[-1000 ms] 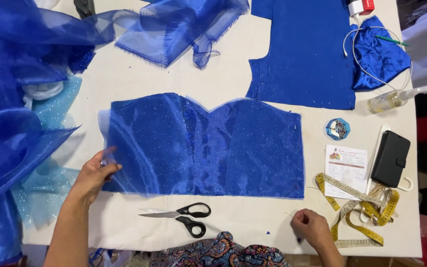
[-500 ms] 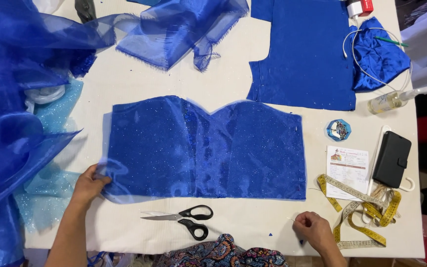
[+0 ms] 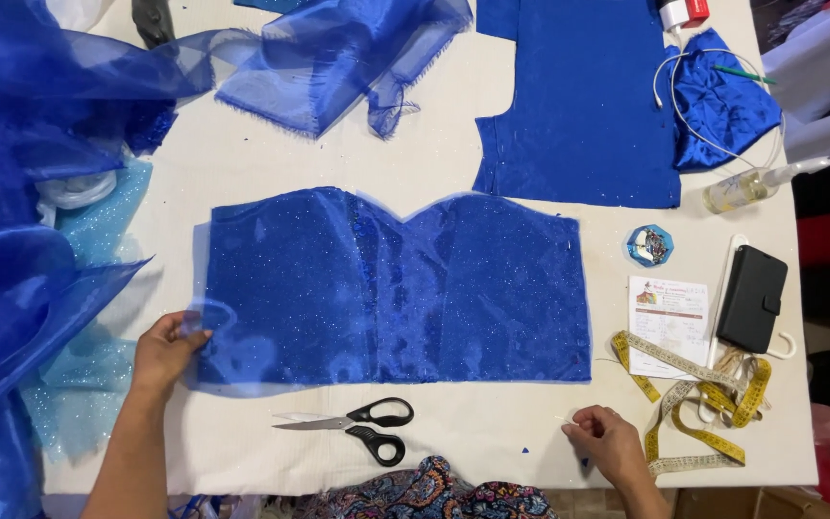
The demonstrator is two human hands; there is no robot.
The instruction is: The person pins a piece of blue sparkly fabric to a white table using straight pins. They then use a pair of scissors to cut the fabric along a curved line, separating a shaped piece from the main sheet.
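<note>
Low in the frame, the right hand (image 3: 607, 444) pinches something too small to tell, near black-handled scissors (image 3: 353, 425). The left hand (image 3: 167, 348) grips the lower-left corner of the glittery blue bodice panel (image 3: 396, 288) at centre; smoothing seems underway, calling for gentle, even tension.

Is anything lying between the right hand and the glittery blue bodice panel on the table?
Nothing visible. Only bare table cloth separates the right hand from the bodice panel's lower edge; the scissors lie off to its left.
</note>
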